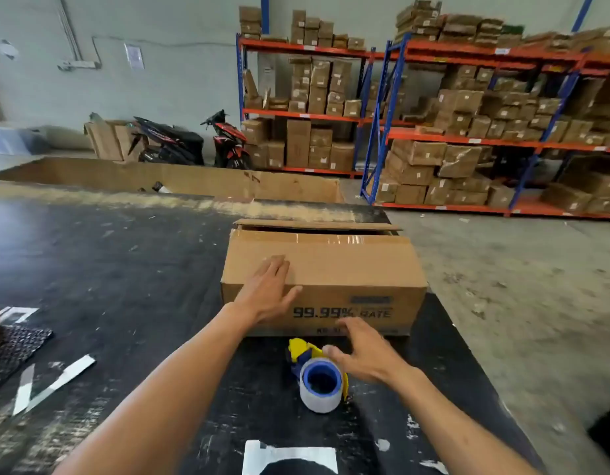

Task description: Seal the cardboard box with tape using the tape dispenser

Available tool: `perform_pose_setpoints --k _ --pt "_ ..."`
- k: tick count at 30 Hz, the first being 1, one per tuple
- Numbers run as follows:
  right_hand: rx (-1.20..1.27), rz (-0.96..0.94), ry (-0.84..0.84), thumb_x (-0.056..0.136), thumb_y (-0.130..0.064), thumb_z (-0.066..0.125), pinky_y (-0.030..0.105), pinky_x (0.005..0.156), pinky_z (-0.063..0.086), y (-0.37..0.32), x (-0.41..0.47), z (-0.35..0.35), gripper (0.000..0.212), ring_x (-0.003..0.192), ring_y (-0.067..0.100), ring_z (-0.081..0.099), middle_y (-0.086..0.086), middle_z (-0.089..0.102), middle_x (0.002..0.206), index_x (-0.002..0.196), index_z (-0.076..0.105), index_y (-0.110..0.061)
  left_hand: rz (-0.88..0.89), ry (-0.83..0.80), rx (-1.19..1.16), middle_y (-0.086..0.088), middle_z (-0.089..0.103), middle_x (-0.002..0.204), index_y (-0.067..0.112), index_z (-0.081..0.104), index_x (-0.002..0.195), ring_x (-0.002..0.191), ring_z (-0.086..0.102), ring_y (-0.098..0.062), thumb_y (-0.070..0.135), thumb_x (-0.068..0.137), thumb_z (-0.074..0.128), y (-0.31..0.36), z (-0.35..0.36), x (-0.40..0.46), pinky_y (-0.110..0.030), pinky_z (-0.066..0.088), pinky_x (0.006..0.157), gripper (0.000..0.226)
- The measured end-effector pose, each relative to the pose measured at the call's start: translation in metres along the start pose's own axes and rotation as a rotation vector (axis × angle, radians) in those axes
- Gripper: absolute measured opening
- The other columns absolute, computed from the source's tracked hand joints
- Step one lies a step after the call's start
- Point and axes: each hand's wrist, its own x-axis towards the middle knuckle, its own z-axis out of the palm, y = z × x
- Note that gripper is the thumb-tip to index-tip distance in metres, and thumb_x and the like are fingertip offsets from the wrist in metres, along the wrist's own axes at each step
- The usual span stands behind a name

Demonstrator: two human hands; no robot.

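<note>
Fingers of my left hand spread flat on the cardboard box, grasping nothing | right hand loose, fingers splayed just over the tape dispenser, not gripping | dispenser on black table just before box, roll nearest me, yellow end toward box | box long axis left-right, far flap raised.

Head view. Both forearms bare from lower frame edge to wrist; no sleeve or cuff visible. Left hand bare: no glove, ring, watch or band seen. Right hand likewise bare, fingertips motion-blurred. No markings or tape on either arm. Rest of body out of view.
</note>
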Motion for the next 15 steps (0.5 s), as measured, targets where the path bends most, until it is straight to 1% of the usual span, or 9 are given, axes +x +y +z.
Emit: perform_pose_setpoints --k 2,3,6,9,11,12,13,14,15 --pt "-0.018 0.050 -0.055 0.085 -0.060 0.060 0.041 0.102 0.045 0.001 0.008 0.020 0.079 0.129 0.025 0.048 0.004 0.044 0.143 0.147 0.036 -0.018 0.009 -0.022 0.027 -0.016 0.016 0.164 0.002 0.021 0.154 0.151 0.012 -0.030 0.047 0.103 0.037 -0.008 0.011 0.002 -0.037 0.003 0.122 0.070" --pt "-0.033 0.085 -0.085 0.084 -0.056 0.064 0.041 0.101 0.045 0.002 0.010 0.032 0.078 0.129 0.027 0.048 0.006 0.044 0.142 0.146 0.036 -0.018 0.008 -0.020 0.039 -0.016 0.013 0.164 0.003 0.020 0.154 0.152 0.010 -0.030 0.046 0.104 0.036 -0.013 0.020 0.002 -0.037 0.002 0.122 0.068" --pt "-0.042 0.175 -0.099 0.085 -0.039 0.068 0.041 0.096 0.046 0.002 0.018 0.062 0.067 0.123 0.032 0.052 0.009 0.048 0.135 0.143 0.040 -0.019 0.037 0.050 0.036 -0.015 0.022 0.162 0.003 0.028 0.152 0.150 0.019 -0.029 0.036 0.105 0.038 -0.019 0.038 0.001 -0.036 0.005 0.123 0.059" --pt "-0.053 0.231 -0.062 0.089 -0.020 0.063 0.042 0.088 0.051 0.002 0.029 0.073 0.052 0.115 0.034 0.058 0.012 0.059 0.128 0.139 0.049 -0.022 0.046 0.078 0.008 -0.015 0.029 0.159 0.003 0.035 0.151 0.148 0.025 -0.029 0.031 0.105 0.040 -0.023 0.042 0.005 -0.037 0.011 0.122 0.054" --pt "0.033 0.277 -0.065 0.090 -0.010 0.059 0.043 0.088 0.052 0.004 0.035 0.073 0.046 0.112 0.033 0.061 0.013 0.064 0.124 0.134 0.057 -0.019 0.045 0.083 0.000 -0.014 0.031 0.159 0.004 0.036 0.150 0.148 0.026 -0.029 0.031 0.105 0.041 -0.025 0.044 0.005 -0.037 0.011 0.122 0.053" --pt "0.094 0.287 -0.086 0.089 -0.008 0.058 0.043 0.088 0.051 0.004 0.036 0.071 0.040 0.109 0.032 0.063 0.013 0.067 0.119 0.128 0.061 -0.019 0.046 0.087 -0.004 -0.014 0.031 0.159 0.004 0.037 0.150 0.148 0.026 -0.029 0.031 0.105 0.041 -0.025 0.045 0.005 -0.037 0.011 0.122 0.053" --pt "0.150 0.284 -0.113 0.087 -0.007 0.058 0.041 0.085 0.051 0.005 0.036 0.068 0.032 0.103 0.029 0.064 0.010 0.069 0.109 0.115 0.066 -0.020 0.046 0.093 -0.007 -0.014 0.032 0.159 0.004 0.037 0.150 0.148 0.027 -0.029 0.031 0.105 0.041 -0.026 0.046 0.005 -0.037 0.011 0.122 0.052" --pt "0.198 0.273 -0.132 0.085 -0.007 0.058 0.040 0.079 0.051 0.006 0.036 0.064 0.023 0.093 0.026 0.064 0.005 0.070 0.096 0.099 0.067 -0.024 0.047 0.100 -0.014 -0.013 0.033 0.158 0.005 0.038 0.150 0.148 0.027 -0.028 0.031 0.105 0.041 -0.027 0.046 0.005 -0.036 0.011 0.122 0.052" --pt "0.245 0.270 -0.140 0.082 -0.007 0.058 0.038 0.071 0.048 0.005 0.034 0.058 0.019 0.082 0.022 0.063 0.000 0.068 0.082 0.085 0.065 -0.025 0.047 0.103 -0.022 -0.012 0.033 0.158 0.006 0.038 0.149 0.148 0.027 -0.028 0.032 0.105 0.042 -0.028 0.046 0.006 -0.036 0.011 0.122 0.051"
